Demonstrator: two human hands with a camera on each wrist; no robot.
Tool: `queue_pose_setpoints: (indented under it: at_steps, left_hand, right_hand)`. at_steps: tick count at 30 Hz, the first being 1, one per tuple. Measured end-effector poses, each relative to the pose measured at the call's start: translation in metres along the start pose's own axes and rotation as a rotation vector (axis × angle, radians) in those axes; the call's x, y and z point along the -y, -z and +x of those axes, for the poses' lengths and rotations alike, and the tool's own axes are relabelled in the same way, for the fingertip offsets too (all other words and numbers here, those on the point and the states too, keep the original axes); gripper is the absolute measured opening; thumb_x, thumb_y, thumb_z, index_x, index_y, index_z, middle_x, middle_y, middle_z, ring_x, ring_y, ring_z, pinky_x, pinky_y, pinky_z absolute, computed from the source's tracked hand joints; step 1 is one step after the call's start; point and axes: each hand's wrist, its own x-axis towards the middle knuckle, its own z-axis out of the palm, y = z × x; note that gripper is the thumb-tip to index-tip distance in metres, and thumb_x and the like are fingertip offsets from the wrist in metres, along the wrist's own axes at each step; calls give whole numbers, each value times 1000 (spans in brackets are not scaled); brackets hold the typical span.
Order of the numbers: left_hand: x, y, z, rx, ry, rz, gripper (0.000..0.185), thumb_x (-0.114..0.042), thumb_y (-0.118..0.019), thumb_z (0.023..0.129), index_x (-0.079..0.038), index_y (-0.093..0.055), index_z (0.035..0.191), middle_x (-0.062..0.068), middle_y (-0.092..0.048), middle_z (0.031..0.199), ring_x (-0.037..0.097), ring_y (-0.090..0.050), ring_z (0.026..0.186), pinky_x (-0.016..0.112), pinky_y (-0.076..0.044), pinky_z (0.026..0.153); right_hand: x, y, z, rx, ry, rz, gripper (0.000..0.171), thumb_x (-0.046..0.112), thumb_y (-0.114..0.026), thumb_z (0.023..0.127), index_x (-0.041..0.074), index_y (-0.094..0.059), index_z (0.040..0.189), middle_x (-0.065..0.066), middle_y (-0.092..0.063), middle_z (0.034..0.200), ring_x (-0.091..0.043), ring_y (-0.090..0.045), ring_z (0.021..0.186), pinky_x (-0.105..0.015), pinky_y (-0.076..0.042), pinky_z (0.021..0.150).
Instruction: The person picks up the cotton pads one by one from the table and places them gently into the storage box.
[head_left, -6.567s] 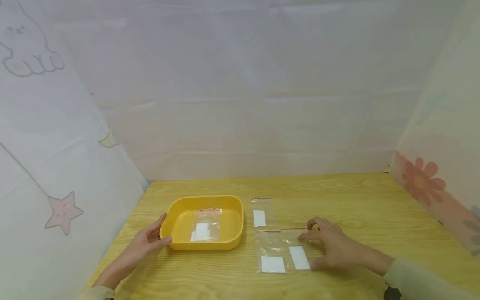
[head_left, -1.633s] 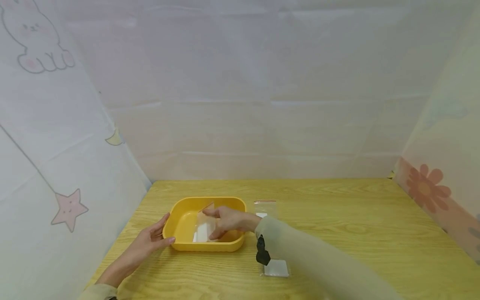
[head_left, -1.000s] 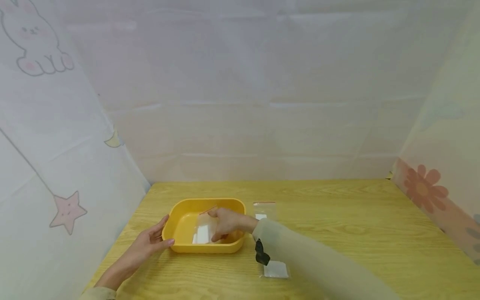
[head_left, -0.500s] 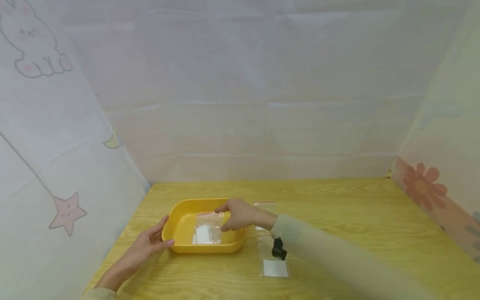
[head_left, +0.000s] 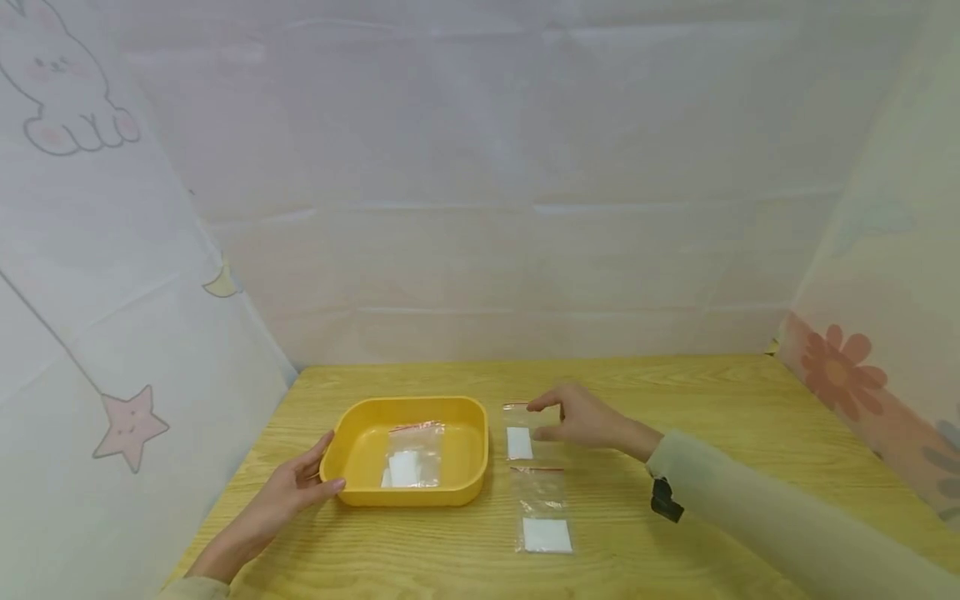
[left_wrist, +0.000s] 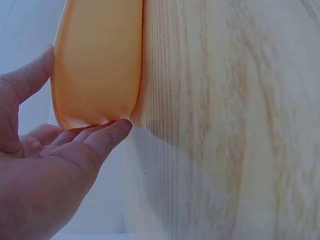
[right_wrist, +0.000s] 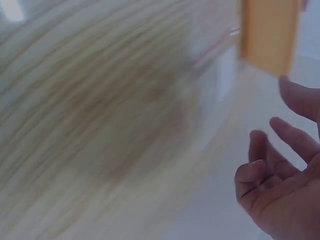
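Two hands: left point(head_left: 288, 492) fingers loosely touch yellow tray point(head_left: 352, 433); right point(head_left: 581, 419) fingers relaxed above small bag point(head_left: 520, 432).

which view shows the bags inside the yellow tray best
The head view: it looks down into the yellow tray, showing the clear bags with white pads. The left wrist view shows only the tray's outer wall; the right wrist view is blurred.

We are seeing a small clear zip bag point(head_left: 521, 431) with a red seal lying flat beside the yellow tray point(head_left: 476, 413), seemingly holding one white pad.
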Motion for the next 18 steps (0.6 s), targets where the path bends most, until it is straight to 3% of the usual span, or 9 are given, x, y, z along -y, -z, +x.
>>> queue_pose_setpoints:
  at_steps: [2, 5, 7, 11, 18]
  left_hand:
    - [-1, 0, 0, -4, 2, 7, 87, -22, -68, 106, -5, -12, 169, 18, -8, 173, 46, -28, 151, 38, -49, 109]
    - [-1, 1, -1, -10, 9, 17, 87, -22, -68, 106, -6, -11, 170, 19, -9, 173, 46, -28, 151, 39, -48, 110]
    - [-1, 1, -1, -14, 9, 20, 87, -22, -68, 106, -6, -12, 170, 20, -10, 173, 47, -28, 151, 40, -48, 110]
    - [0, 1, 0, -9, 7, 16, 87, -22, -68, 106, -6, -12, 170, 19, -9, 173, 47, -28, 151, 41, -48, 111]
    - [1, 0, 1, -6, 9, 2, 87, -22, -69, 105, -6, -12, 170, 19, -8, 173, 46, -27, 152, 41, -48, 110]
  right_hand:
    - [-14, -5, -5, 6, -31, -79, 49, 18, -84, 93, -3, -69, 135, -20, -66, 132, -24, -61, 82, -42, -54, 75]
    - [-29, -14, -8, -3, -43, -162, 51, 21, -84, 93, -3, -69, 136, -19, -64, 128, -34, -63, 107, -53, -53, 92]
    - [-37, -19, -9, -17, -12, -193, 49, 21, -83, 94, -4, -70, 134, -18, -63, 121, -33, -60, 107, -53, -52, 92]
    - [-45, -26, -11, -29, 19, -244, 46, 23, -82, 94, -4, -72, 131, -12, -60, 111, -22, -52, 94, -40, -48, 79]
    - [-51, -16, -27, -32, -36, -288, 46, 27, -84, 92, 1, -75, 129, -10, -59, 108, -19, -49, 88, -34, -43, 71]
